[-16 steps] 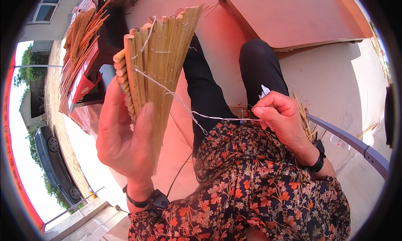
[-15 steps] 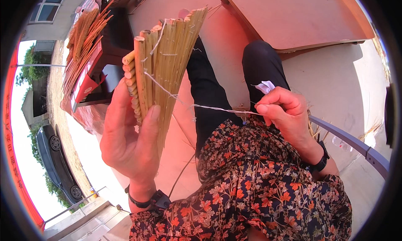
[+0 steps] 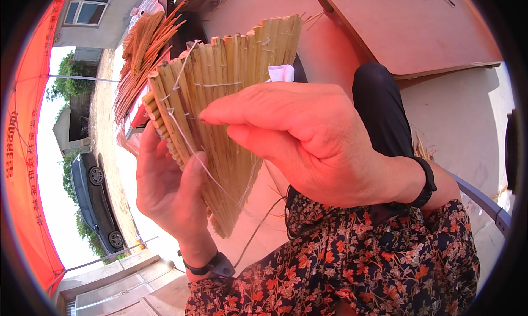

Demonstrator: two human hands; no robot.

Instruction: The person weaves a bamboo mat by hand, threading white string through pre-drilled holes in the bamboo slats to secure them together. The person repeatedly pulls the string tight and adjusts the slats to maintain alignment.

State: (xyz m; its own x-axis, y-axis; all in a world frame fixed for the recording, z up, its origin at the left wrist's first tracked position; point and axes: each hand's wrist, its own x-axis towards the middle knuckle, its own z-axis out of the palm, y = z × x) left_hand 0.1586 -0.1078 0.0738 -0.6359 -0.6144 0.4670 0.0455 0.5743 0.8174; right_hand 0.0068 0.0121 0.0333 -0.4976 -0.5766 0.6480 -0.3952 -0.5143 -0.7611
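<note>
A fan-shaped panel of yellow stalks (image 3: pixel 220 74), stitched side by side with white thread, stands tilted in front of me. My left hand (image 3: pixel 173 189) grips its left edge, thumb on the face and fingers behind, where a folded row of stalk ends shows. Over the panel's face, my right hand (image 3: pixel 313 140) pinches a thin needle, its tip close to the stalks; whether it touches them I cannot tell. White thread (image 3: pixel 190 143) hangs slack across the stalks below the fingertips. A white scrap (image 3: pixel 281 73) shows just above the right hand, partly hidden by it.
Bundles of reddish-brown stalks (image 3: pixel 146 55) lie on a table at the upper left. At the upper right is a broad board or tabletop (image 3: pixel 418 27). A curved grey metal bar (image 3: pixel 484 203) runs at my right. Outside, a dark car (image 3: pixel 96 200) stands beyond the red canopy (image 3: pixel 33 167).
My right hand has moved left and up from beside my lap to the panel's face, and the taut thread has gone slack. The panel has turned more face-on, still in my left hand.
</note>
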